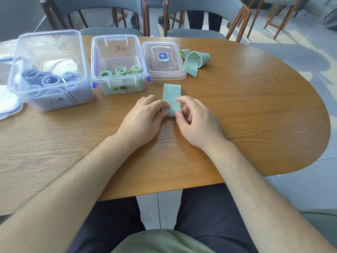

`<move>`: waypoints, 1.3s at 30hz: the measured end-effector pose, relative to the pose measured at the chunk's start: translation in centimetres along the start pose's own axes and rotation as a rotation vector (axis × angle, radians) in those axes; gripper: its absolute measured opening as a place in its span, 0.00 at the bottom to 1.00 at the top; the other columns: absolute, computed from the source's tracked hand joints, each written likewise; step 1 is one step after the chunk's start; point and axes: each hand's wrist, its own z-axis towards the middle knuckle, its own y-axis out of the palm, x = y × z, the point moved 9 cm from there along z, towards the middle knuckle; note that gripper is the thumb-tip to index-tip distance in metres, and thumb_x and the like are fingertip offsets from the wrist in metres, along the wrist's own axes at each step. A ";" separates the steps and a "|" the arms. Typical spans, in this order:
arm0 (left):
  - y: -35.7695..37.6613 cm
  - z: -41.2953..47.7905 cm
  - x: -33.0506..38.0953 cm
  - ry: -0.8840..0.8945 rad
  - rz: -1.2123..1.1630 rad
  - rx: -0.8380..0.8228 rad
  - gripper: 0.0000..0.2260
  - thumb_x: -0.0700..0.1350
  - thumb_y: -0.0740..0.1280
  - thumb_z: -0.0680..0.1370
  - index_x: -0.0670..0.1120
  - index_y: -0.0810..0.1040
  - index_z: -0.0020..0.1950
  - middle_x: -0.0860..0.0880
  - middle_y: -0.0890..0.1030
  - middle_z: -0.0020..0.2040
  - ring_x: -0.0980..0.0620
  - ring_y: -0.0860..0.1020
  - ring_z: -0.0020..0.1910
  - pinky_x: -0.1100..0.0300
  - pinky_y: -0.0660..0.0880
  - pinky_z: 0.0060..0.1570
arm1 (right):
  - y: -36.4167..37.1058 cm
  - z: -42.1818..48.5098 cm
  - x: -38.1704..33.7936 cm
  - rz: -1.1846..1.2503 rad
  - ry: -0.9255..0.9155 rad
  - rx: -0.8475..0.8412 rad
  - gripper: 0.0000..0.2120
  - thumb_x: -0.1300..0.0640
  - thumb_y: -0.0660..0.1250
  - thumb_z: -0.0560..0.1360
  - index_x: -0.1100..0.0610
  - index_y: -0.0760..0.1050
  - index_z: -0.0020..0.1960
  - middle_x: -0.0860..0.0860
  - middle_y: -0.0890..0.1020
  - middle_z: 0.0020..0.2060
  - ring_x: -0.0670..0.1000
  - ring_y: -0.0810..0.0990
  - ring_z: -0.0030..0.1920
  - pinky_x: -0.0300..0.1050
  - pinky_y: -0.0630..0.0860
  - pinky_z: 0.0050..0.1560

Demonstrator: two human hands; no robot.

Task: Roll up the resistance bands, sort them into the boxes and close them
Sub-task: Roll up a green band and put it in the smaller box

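A green band marked 30 LB (pixel 171 94) lies flat on the wooden table (pixel 255 110), its near end folded over into the start of a roll. My left hand (pixel 144 119) and my right hand (pixel 197 121) both pinch that rolled end from either side. Behind it stands an open clear box (pixel 118 64) holding rolled green bands (pixel 121 71). Its lid (pixel 164 61) lies flat to the right. A larger clear box (pixel 49 70) on the left holds rolled blue bands (pixel 51 80). Another loose green band (pixel 194 60) lies crumpled at the back right.
A white-and-blue lid (pixel 9 101) lies at the table's left edge. Grey chairs (pixel 200 13) stand behind the table, and a person's legs show beyond them. The table's rounded edge curves off on the right.
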 end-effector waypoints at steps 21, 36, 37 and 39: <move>0.4 1.8 -0.7 -0.146 0.035 -0.047 0.12 0.47 0.66 0.81 0.49 0.79 0.64 0.52 0.75 0.58 0.48 0.75 0.60 0.50 0.77 0.50 | 1.1 1.7 1.1 -0.082 0.020 -0.023 0.18 0.45 0.57 0.84 0.48 0.74 0.70 0.44 0.76 0.56 0.49 0.78 0.52 0.46 0.72 0.44; 0.3 2.1 -1.2 -0.098 -0.053 0.011 0.10 0.48 0.69 0.76 0.53 0.75 0.57 0.58 0.72 0.55 0.56 0.77 0.44 0.52 0.78 0.42 | 0.4 3.4 1.4 -0.005 -0.094 -0.073 0.11 0.44 0.70 0.73 0.45 0.74 0.53 0.41 0.76 0.44 0.40 0.72 0.37 0.42 0.69 0.38; 0.4 2.2 -1.3 -0.100 -0.048 0.001 0.11 0.49 0.70 0.76 0.53 0.76 0.58 0.58 0.72 0.55 0.56 0.76 0.45 0.51 0.78 0.42 | 0.3 3.6 1.5 0.014 -0.105 -0.082 0.11 0.45 0.71 0.73 0.45 0.74 0.52 0.41 0.77 0.43 0.38 0.73 0.37 0.41 0.69 0.38; 0.5 2.4 -1.6 -0.105 -0.043 -0.006 0.12 0.50 0.71 0.76 0.53 0.76 0.59 0.58 0.73 0.55 0.57 0.75 0.44 0.51 0.78 0.43 | 0.3 4.2 1.6 0.036 -0.123 -0.092 0.09 0.46 0.71 0.73 0.46 0.74 0.49 0.41 0.77 0.41 0.37 0.73 0.37 0.41 0.68 0.37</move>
